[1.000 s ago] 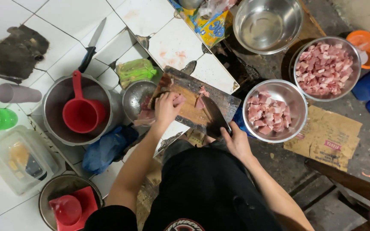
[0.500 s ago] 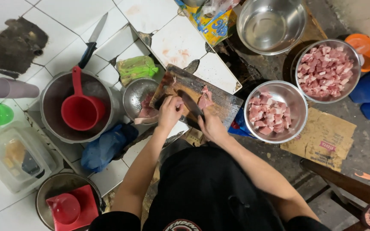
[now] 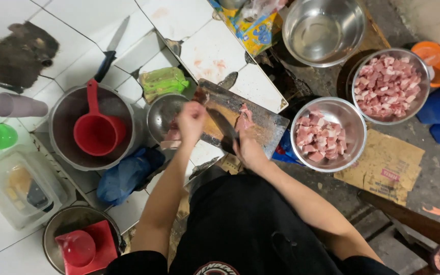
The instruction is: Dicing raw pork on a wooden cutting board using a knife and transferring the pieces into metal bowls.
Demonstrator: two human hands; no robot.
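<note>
Right hand [image 3: 248, 150] closed round the handle of a dark cleaver [image 3: 225, 127], blade lying across the wooden cutting board [image 3: 260, 122]; left hand [image 3: 192, 119] curled, blurred, at the near-left end of that board, seemingly over or on a piece of raw meat [image 3: 171, 136] by the small steel bowl [image 3: 161, 114] just to its left, though whether it grips anything I cannot tell; a second strip of pink meat [image 3: 244, 118] lies on the board just beyond the right hand, touching or nearly touching the blade. Risk, as I judge it: the left fingers sit close beside the cleaver's edge, so a slip on wet meat could bring blade and fingers together; the board hangs over broken tile and may rock under a hard chop. Around: bowl of diced meat [image 3: 327, 135] just right of the right hand, a fuller bowl of cubes [image 3: 388, 84] beyond it, an empty steel basin [image 3: 324, 28] further off; left of the left hand a big pot [image 3: 59, 147] holding a red ladle cup [image 3: 98, 130], a green cloth [image 3: 164, 81], a blue rag [image 3: 126, 173]; a spare knife [image 3: 110, 48] lies well off on the tiles. The small bowl crowds the left hand's working room.
</note>
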